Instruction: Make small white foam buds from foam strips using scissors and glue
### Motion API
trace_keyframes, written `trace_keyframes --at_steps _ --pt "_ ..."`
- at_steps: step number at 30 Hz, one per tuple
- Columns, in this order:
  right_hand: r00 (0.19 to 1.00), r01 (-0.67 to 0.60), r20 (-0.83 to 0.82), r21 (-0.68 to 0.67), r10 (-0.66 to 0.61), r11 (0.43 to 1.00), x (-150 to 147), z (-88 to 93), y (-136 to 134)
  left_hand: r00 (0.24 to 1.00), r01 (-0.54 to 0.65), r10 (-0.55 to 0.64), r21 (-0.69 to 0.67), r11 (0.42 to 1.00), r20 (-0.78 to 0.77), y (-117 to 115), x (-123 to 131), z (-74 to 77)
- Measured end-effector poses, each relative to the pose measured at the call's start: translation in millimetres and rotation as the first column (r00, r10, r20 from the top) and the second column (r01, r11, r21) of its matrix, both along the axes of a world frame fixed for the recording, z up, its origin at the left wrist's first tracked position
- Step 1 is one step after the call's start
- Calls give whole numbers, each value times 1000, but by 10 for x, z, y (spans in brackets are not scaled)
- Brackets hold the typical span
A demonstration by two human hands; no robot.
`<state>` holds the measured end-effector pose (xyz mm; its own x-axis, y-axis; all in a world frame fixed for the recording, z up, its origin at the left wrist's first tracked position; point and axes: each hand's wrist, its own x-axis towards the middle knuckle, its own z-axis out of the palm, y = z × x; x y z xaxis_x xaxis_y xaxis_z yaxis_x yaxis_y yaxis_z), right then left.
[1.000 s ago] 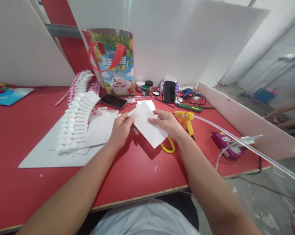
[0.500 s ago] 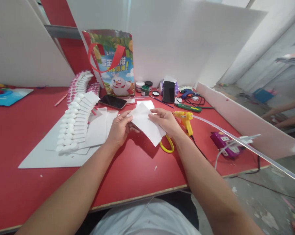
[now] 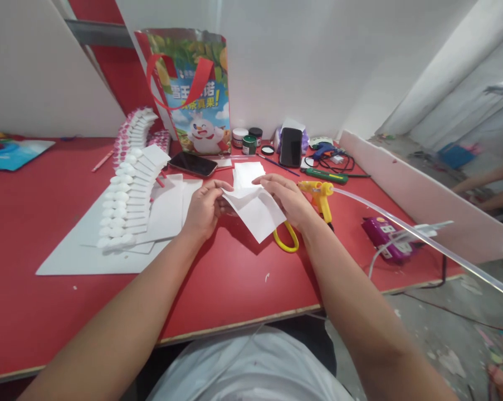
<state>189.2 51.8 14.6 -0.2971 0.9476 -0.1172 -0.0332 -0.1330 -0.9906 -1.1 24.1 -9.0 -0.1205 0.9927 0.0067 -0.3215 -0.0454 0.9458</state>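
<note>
Left hand (image 3: 204, 209) is pinching one side of a thin, white, squarish paper sheet (image 3: 259, 214), right hand (image 3: 285, 199) has the other, far edge kinda bent. It's up above the glossy red tabletop (image 3: 230, 289), yellow plastic glue gun (image 3: 323, 201) right beside the right hand.

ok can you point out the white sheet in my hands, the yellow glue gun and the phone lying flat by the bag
White sheet (image 3: 258, 216): head view, middle of its face
Yellow glue gun (image 3: 325, 205): head view, on its grip
Flat phone (image 3: 193, 164): head view, middle of its dark screen
</note>
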Motion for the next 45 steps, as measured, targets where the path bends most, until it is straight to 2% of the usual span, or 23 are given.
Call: trace_keyframes --at_steps 6,11,17,20,25,31,35,38,45 --pt "994 -74 74 -110 82 991 -51 -101 39 998 56 -55 26 998 -34 -19 6 -51" --pt "989 -78 123 -8 78 997 -52 -145 41 998 51 -50 19 999 -34 -20 6 -66" --pt "984 -57 172 7 55 998 -32 -148 51 996 86 -85 -64 994 24 -25 19 -29" --pt "976 -82 207 42 71 996 -27 -161 55 994 105 -108 -93 990 -34 -36 20 -30" --pt "972 -84 227 84 63 993 -14 -139 48 985 116 -119 -32 993 -126 -24 3 -81" --pt "946 -104 310 26 90 994 -27 -60 30 978 117 -114 11 993 -175 -5 -7 -95" --pt "950 -98 305 93 65 991 8 -58 45 973 133 -123 41 990 -197 -9 -8 -66" --pt "961 -115 266 127 78 985 39 -61 52 978 153 -145 44 987 -152 -18 -14 -43" --pt "952 -296 115 113 283 949 97 12 18 989 147 -146 73 986 -19 -9 -70 -39"
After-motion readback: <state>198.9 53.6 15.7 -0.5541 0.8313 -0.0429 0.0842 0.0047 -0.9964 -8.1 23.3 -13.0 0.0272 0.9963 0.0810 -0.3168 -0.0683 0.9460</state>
